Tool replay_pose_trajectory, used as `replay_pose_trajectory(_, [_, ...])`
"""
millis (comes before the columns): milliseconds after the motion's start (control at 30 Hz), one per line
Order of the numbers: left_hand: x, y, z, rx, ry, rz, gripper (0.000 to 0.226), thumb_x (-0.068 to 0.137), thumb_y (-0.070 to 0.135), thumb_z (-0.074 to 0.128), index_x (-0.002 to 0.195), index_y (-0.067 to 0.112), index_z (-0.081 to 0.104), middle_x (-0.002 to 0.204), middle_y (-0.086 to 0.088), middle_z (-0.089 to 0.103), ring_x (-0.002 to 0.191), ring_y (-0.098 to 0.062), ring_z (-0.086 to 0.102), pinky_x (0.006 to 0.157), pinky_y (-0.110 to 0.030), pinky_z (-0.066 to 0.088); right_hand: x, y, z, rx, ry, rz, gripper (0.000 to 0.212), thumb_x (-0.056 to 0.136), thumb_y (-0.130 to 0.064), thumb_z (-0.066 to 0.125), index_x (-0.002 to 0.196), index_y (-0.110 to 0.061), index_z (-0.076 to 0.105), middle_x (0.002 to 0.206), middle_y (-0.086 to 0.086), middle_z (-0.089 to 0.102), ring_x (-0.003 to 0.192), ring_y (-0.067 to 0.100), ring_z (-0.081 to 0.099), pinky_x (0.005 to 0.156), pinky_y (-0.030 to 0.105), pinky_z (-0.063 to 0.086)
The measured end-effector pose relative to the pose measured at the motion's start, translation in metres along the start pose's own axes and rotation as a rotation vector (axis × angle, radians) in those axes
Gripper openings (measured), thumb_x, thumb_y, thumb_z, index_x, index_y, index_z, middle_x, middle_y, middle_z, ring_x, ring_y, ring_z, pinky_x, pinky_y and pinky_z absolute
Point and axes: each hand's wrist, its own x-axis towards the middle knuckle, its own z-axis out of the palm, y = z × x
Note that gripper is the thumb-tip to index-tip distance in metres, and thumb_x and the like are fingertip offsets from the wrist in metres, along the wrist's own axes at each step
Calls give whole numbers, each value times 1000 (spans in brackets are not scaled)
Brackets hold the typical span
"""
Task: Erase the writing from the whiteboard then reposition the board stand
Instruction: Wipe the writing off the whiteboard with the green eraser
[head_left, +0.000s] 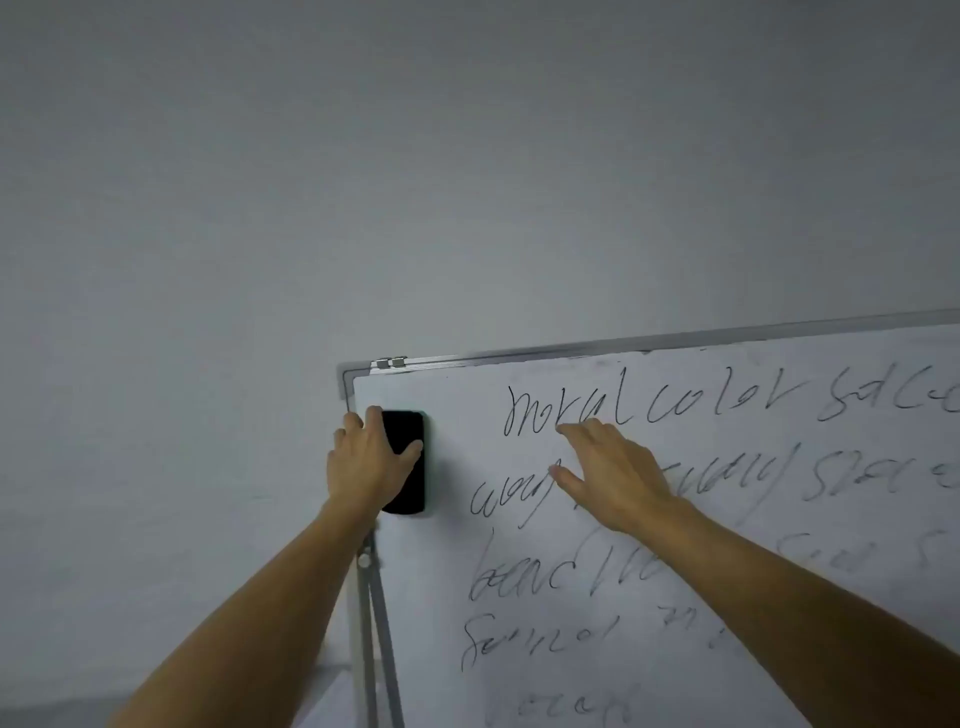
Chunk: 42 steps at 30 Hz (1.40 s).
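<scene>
A whiteboard with a metal frame fills the lower right and carries several lines of black handwriting. At its upper left corner my left hand grips a black eraser and holds it flat against the board. My right hand lies flat on the board with its fingers spread, over the first two lines of writing. The grey legs of the board stand show below the left edge, behind my left forearm.
A plain grey-white wall stands behind the board and fills the rest of the view. Two small metal clips sit on the top frame near the left corner. A strip of floor shows at the bottom left.
</scene>
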Motion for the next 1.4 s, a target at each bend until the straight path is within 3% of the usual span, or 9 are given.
replay_pose_trajectory(233, [52,-9,35,-95,71,-21,65,74,58,62,113,11,42,112,-12,48,108,-35,49,84,-46,45,18,-32,44,-9,-62,70,56,96,-46,41,146,-23,28,133,0,47,117,18,47,86,35,47])
replay_pose_trajectory(467, [62,-7,34,-473,79,-6,52,69,47,72,105,17,48,102,-1,50,93,-27,56,74,-35,48,14,-34,69,186,-34,212,51,92,-48,50,138,-27,42,125,-5,57,110,13,55,90,33,47])
replay_pose_trajectory(567, [63,2,14,-825,-125,23,46,73,33,78,110,16,58,101,-3,61,84,-21,61,65,-29,49,15,-38,66,608,-11,320,46,84,-48,65,124,-27,57,112,-11,63,99,4,60,91,32,50])
replay_pose_trajectory(700, [61,17,-7,-1227,-443,33,26,78,7,75,103,6,65,95,-9,65,80,-22,65,79,-38,58,16,-45,52,1031,-74,331,54,75,-44,76,123,-28,58,118,-8,62,109,3,59,101,34,47])
replay_pose_trajectory(900, [49,54,-10,-1362,-693,105,29,83,-1,66,111,6,64,84,-1,68,74,-15,66,74,-28,55,15,-38,28,1298,-198,319,87,65,-36,84,140,-24,42,126,1,62,112,11,61,101,29,45])
replay_pose_trajectory(1000, [43,72,-7,-1323,-738,158,30,83,0,66,112,7,65,95,-5,67,83,-14,66,84,-30,52,13,-25,24,1310,-187,314,88,70,-26,84,143,-26,36,118,6,67,105,13,66,97,28,46])
replay_pose_trajectory(1100, [49,90,-7,-1189,-539,217,27,84,11,71,110,11,67,106,-9,69,96,-15,65,90,-26,49,5,-1,21,1234,-110,265,92,70,-24,84,143,-37,30,121,5,61,106,16,65,92,33,53])
replay_pose_trajectory(1233, [75,91,1,-638,19,365,29,89,29,66,113,13,66,114,-8,64,107,-23,60,94,-36,47,0,50,15,608,209,287,104,71,-35,81,148,-41,12,125,-7,45,109,11,48,90,35,49])
replay_pose_trajectory(1400, [94,71,30,-67,148,380,50,96,46,34,117,12,65,112,-16,65,107,-39,56,102,-47,33,17,114,3,21,395,356,103,75,-38,73,151,-36,3,123,10,41,109,24,42,70,35,48])
